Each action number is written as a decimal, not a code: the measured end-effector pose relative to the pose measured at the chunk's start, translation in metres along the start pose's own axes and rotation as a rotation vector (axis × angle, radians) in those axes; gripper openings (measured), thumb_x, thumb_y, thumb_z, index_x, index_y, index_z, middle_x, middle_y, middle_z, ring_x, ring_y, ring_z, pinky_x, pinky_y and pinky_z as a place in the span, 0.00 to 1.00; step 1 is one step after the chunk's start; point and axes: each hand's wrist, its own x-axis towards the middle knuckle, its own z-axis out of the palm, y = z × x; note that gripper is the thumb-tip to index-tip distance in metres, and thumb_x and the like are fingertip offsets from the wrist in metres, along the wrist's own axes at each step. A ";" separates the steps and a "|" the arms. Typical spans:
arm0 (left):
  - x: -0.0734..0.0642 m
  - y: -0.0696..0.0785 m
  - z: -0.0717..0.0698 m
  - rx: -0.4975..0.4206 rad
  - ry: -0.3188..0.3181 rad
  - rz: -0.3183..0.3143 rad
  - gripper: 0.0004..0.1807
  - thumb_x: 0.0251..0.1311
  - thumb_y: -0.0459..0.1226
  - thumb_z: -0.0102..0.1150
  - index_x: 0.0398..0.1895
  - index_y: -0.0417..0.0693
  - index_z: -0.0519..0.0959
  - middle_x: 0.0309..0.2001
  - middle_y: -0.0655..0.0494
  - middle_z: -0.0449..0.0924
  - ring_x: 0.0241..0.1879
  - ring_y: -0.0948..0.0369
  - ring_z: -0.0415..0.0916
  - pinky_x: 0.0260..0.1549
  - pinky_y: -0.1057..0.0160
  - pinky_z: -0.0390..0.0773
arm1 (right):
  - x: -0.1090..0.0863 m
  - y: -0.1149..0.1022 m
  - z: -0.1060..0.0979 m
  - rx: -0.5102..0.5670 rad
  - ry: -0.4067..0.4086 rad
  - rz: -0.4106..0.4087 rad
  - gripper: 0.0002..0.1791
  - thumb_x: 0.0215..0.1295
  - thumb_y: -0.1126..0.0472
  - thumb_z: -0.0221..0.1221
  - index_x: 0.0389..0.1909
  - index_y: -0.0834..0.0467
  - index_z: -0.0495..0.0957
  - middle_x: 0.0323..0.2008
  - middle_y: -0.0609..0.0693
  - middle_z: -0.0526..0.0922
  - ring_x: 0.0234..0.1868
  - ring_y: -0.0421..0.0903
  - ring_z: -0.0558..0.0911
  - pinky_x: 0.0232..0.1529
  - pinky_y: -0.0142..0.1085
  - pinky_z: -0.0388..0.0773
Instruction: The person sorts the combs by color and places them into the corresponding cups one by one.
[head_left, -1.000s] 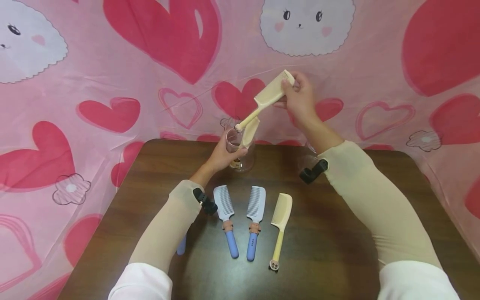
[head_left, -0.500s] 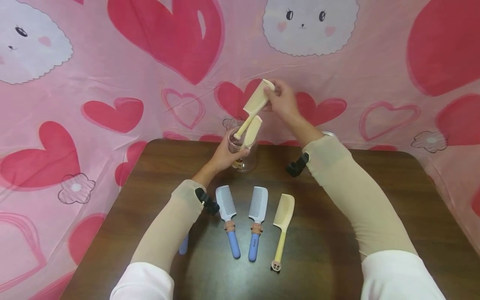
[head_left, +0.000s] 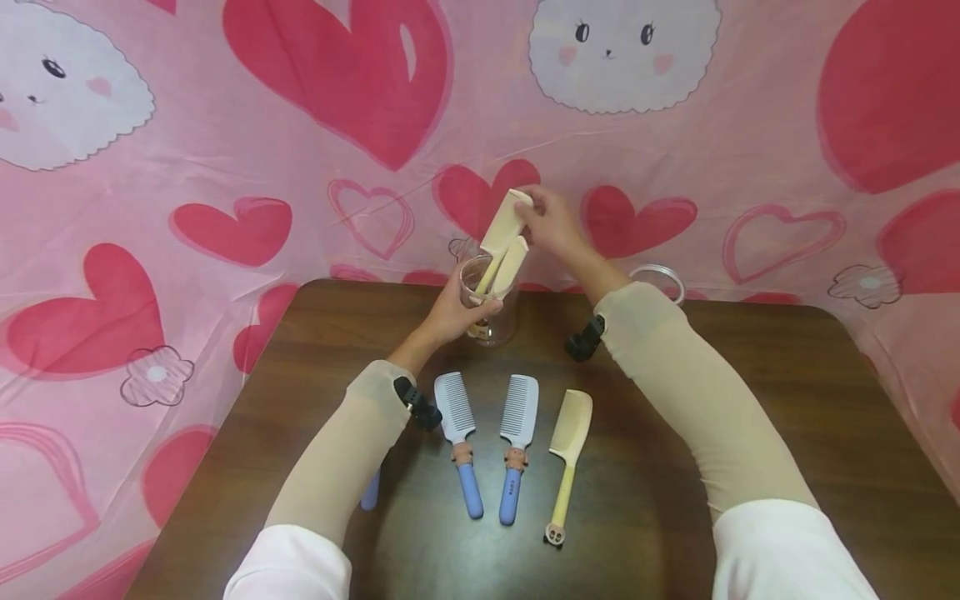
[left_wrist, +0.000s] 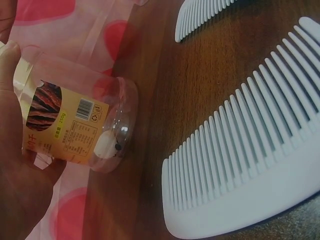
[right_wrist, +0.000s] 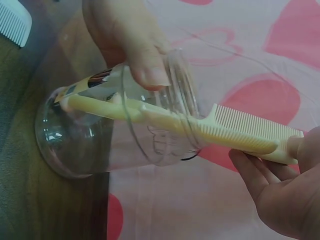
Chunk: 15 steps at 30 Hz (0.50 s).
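A clear plastic jar (head_left: 504, 327) with a paper label (left_wrist: 70, 120) stands at the table's back edge. My left hand (head_left: 450, 313) grips it around the upper part, thumb near the rim. One cream-yellow comb (head_left: 512, 267) leans inside, its toothed end out of the mouth. My right hand (head_left: 553, 223) pinches the top end of a second cream-yellow comb (head_left: 501, 225), whose handle is down in the jar. In the right wrist view both combs lie close together and their handles show through the wall.
Two blue combs (head_left: 455, 408) (head_left: 519, 412) and a third cream-yellow comb (head_left: 573, 421) lie on the dark wooden table (head_left: 637, 500). Another blue handle (head_left: 370, 492) shows beside my left forearm. A clear round rim (head_left: 678, 283) shows behind my right forearm. A pink heart-patterned cloth (head_left: 360, 100) hangs behind.
My right hand has moved left and down, lowering its comb so that the handle has gone from above the jar's mouth to inside it. My left hand keeps its grip on the jar.
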 end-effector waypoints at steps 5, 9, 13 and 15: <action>-0.001 0.001 0.000 -0.003 -0.006 0.000 0.44 0.60 0.35 0.72 0.75 0.46 0.57 0.71 0.46 0.65 0.71 0.53 0.64 0.69 0.54 0.68 | -0.003 0.008 0.006 -0.074 -0.015 -0.001 0.20 0.80 0.60 0.49 0.66 0.62 0.73 0.45 0.59 0.79 0.29 0.37 0.77 0.28 0.25 0.77; -0.002 0.002 -0.001 0.019 -0.001 -0.019 0.44 0.60 0.37 0.72 0.75 0.45 0.56 0.69 0.44 0.66 0.69 0.51 0.66 0.68 0.53 0.68 | -0.004 0.012 0.010 -0.111 -0.012 0.004 0.19 0.80 0.59 0.49 0.65 0.62 0.74 0.45 0.59 0.79 0.27 0.35 0.76 0.29 0.26 0.76; -0.002 0.002 -0.002 0.018 0.001 -0.022 0.47 0.60 0.37 0.72 0.77 0.45 0.54 0.70 0.43 0.67 0.70 0.51 0.66 0.68 0.53 0.68 | -0.005 0.014 0.014 -0.117 -0.034 0.024 0.19 0.81 0.59 0.48 0.64 0.62 0.74 0.50 0.60 0.79 0.33 0.39 0.77 0.35 0.28 0.76; -0.002 0.001 -0.002 0.016 0.002 -0.024 0.47 0.61 0.37 0.72 0.78 0.45 0.53 0.70 0.43 0.67 0.70 0.51 0.66 0.68 0.54 0.69 | -0.006 0.016 0.015 -0.122 -0.050 0.032 0.19 0.81 0.59 0.48 0.64 0.62 0.74 0.53 0.61 0.79 0.37 0.42 0.77 0.39 0.29 0.75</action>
